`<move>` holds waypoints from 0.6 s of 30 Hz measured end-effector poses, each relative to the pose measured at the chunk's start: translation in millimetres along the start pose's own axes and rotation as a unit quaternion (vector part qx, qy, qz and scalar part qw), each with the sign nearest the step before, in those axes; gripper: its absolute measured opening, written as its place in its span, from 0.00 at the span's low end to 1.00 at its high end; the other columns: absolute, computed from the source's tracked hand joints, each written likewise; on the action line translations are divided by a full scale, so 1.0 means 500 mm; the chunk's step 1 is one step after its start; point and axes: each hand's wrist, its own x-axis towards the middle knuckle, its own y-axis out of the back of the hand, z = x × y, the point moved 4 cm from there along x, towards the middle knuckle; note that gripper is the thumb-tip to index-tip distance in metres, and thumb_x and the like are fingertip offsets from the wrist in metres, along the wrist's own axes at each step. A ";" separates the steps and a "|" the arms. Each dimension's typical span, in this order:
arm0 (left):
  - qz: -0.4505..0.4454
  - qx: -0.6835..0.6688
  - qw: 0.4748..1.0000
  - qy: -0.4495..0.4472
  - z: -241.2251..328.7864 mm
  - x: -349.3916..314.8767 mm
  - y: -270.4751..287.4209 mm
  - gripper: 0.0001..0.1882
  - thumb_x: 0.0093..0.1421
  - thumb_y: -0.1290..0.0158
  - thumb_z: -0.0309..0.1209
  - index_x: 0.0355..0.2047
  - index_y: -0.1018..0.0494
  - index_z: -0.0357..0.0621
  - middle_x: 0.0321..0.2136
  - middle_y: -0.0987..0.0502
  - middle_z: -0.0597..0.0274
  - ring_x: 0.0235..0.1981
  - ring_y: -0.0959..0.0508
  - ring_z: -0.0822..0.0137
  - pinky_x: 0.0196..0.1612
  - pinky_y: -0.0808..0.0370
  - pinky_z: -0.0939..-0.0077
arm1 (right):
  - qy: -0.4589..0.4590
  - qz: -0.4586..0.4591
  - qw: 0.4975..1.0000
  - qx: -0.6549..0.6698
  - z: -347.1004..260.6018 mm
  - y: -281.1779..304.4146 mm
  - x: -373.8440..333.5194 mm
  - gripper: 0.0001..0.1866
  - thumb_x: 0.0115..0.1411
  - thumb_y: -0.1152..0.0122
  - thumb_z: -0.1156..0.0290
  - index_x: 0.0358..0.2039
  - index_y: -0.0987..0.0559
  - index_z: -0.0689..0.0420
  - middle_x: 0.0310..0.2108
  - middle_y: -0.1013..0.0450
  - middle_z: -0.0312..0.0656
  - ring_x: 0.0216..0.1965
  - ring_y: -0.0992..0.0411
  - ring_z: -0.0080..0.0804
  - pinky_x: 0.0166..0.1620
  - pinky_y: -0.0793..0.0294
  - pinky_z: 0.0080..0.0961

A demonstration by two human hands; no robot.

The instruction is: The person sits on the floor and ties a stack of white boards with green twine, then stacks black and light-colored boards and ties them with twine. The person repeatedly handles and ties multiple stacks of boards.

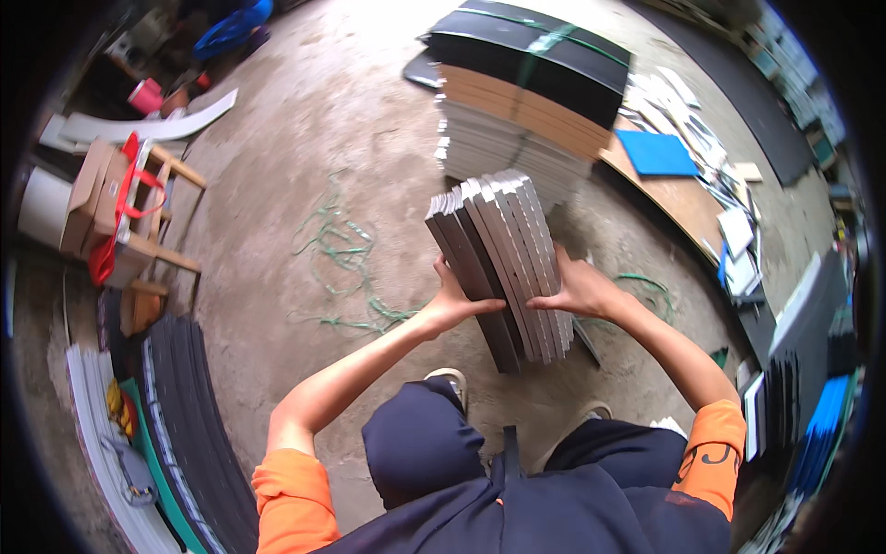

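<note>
Between my hands stands a bundle of long, flat boards [503,268], dark grey on the left and lighter grey-brown on the right, set on edge and leaning slightly. My left hand [460,300] grips its left side, the thumb lying across the near faces. On the opposite side my right hand [577,288] is wrapped round the outer boards, thumb pointing inward. The fingers behind the bundle are partly hidden. Just beyond rises a tall stack of sheets [526,120], black on top with brown and grey layers below, tied with green strap.
Loose green strapping [337,245] lies tangled on the concrete floor. At left are a wooden stool [161,245] with a cardboard box [90,198] and upright dark sheets [189,406]. To the right lie a blue sheet [657,153], white offcuts and leaning panels [798,314].
</note>
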 end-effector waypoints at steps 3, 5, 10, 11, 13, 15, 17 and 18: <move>-0.056 -0.033 0.998 0.010 0.030 0.028 -0.136 0.65 0.42 0.34 0.41 0.54 0.81 0.37 0.56 0.59 0.43 0.61 0.54 0.54 0.62 0.51 0.64 | -0.125 -0.007 0.992 -0.028 0.068 0.036 -0.122 0.60 0.38 0.37 0.37 0.58 0.53 0.69 0.34 0.30 0.66 0.39 0.30 0.60 0.45 0.29 0.41; -0.060 0.041 0.995 -0.062 0.019 0.056 -0.219 0.62 0.44 0.36 0.42 0.56 0.77 0.36 0.53 0.58 0.48 0.60 0.54 0.53 0.63 0.52 0.64 | -0.172 0.016 0.985 -0.014 0.112 0.057 -0.200 0.61 0.37 0.37 0.37 0.57 0.51 0.71 0.33 0.29 0.65 0.39 0.29 0.59 0.45 0.29 0.40; -0.200 0.039 0.968 -0.148 0.103 0.183 -0.480 0.60 0.42 0.34 0.42 0.56 0.71 0.34 0.54 0.52 0.45 0.58 0.48 0.56 0.60 0.47 0.65 | -0.246 0.211 0.946 0.023 0.313 0.093 -0.423 0.60 0.35 0.37 0.35 0.57 0.48 0.69 0.36 0.29 0.65 0.42 0.29 0.56 0.47 0.30 0.40; -0.218 0.015 0.961 -0.172 0.128 0.205 -0.531 0.56 0.44 0.35 0.42 0.57 0.67 0.35 0.54 0.47 0.46 0.55 0.40 0.58 0.57 0.40 0.65 | -0.254 0.248 0.934 0.033 0.332 0.109 -0.459 0.60 0.35 0.38 0.35 0.57 0.47 0.68 0.37 0.29 0.65 0.42 0.30 0.56 0.47 0.30 0.40; -0.299 -0.042 0.951 -0.061 0.162 0.239 -0.634 0.53 0.47 0.38 0.43 0.58 0.64 0.36 0.52 0.40 0.44 0.50 0.33 0.58 0.51 0.33 0.66 | -0.309 0.293 0.902 0.069 0.368 0.140 -0.542 0.56 0.36 0.40 0.33 0.56 0.43 0.63 0.37 0.29 0.64 0.43 0.30 0.55 0.48 0.31 0.40; -0.277 0.038 0.955 -0.103 0.155 0.285 -0.724 0.52 0.48 0.40 0.47 0.58 0.64 0.36 0.49 0.35 0.41 0.45 0.28 0.57 0.46 0.29 0.67 | -0.355 0.327 0.872 0.080 0.401 0.165 -0.609 0.55 0.37 0.41 0.33 0.56 0.41 0.62 0.37 0.29 0.64 0.43 0.30 0.54 0.48 0.31 0.40; -0.273 0.077 0.957 -0.052 0.167 0.298 -0.819 0.49 0.48 0.43 0.54 0.55 0.60 0.38 0.46 0.32 0.37 0.44 0.27 0.55 0.46 0.30 0.67 | -0.442 0.322 0.835 0.068 0.466 0.160 -0.676 0.52 0.39 0.44 0.32 0.51 0.37 0.68 0.37 0.28 0.63 0.43 0.29 0.52 0.46 0.30 0.39; -0.277 0.086 0.955 -0.055 0.168 0.306 -0.863 0.48 0.48 0.43 0.54 0.53 0.58 0.39 0.45 0.31 0.37 0.45 0.27 0.53 0.47 0.31 0.66 | -0.454 0.342 0.819 0.082 0.487 0.158 -0.707 0.52 0.40 0.44 0.32 0.50 0.36 0.69 0.36 0.28 0.62 0.43 0.29 0.52 0.46 0.30 0.39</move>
